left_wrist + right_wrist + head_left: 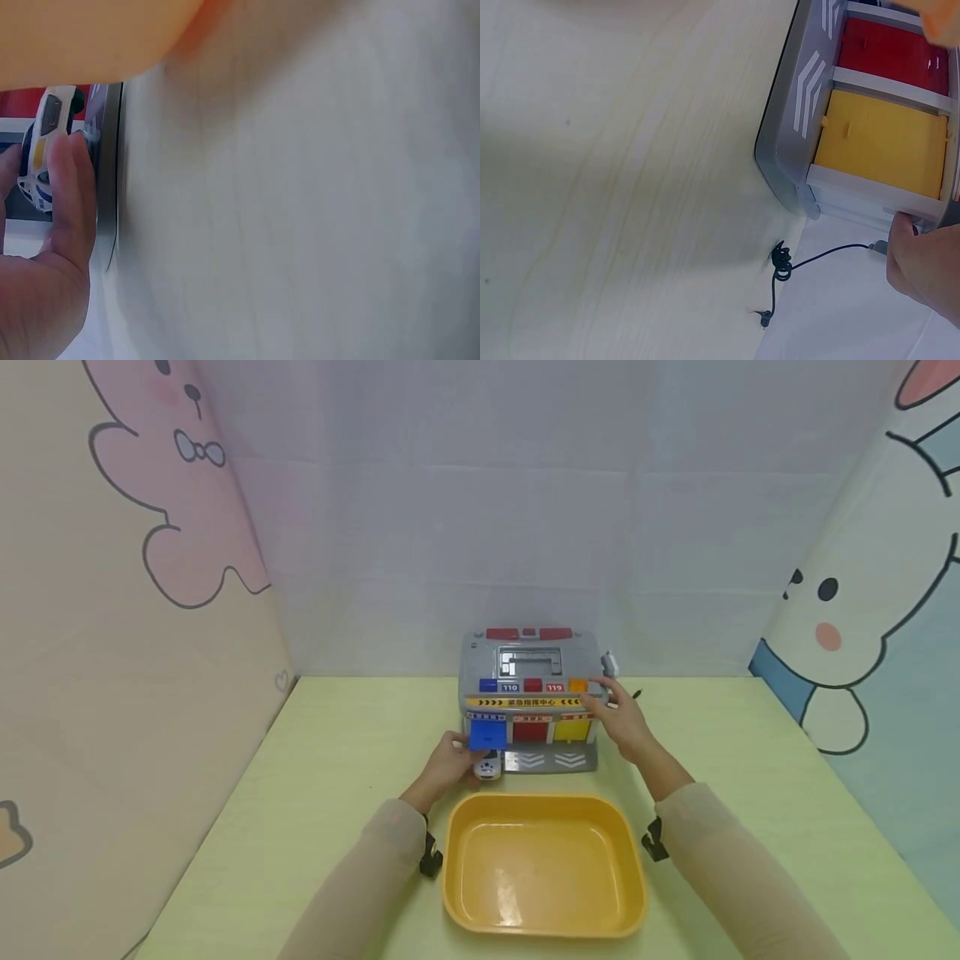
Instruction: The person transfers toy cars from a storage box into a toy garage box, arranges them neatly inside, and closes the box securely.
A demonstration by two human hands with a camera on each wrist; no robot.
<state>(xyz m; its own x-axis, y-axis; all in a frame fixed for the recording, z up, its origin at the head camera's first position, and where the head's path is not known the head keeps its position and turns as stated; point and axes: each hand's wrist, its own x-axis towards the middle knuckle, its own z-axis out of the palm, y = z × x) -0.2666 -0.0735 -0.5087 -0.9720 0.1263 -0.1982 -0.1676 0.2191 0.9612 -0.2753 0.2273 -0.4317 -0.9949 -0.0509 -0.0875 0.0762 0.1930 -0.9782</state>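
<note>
A grey toy garage (528, 664) stands at the back of the table, its blue door (488, 735) swung up while the red door (530, 732) and yellow door (572, 730) are down. My left hand (444, 767) pinches a small white toy police car (487, 767) in front of the blue doorway. In the left wrist view, thumb and fingers lie on either side of the car (51, 142). My right hand (626, 722) grips the garage's right front corner, with fingers by the orange button (577, 685) and the thumb lower. That hand (926, 259) is partly cut off in the right wrist view.
A yellow tray (543, 920) sits on the table in front of the garage, between the forearms. A black cord (781, 259) with a knot lies by the garage's right side. Patterned cloth walls (435, 518) close off the back and sides.
</note>
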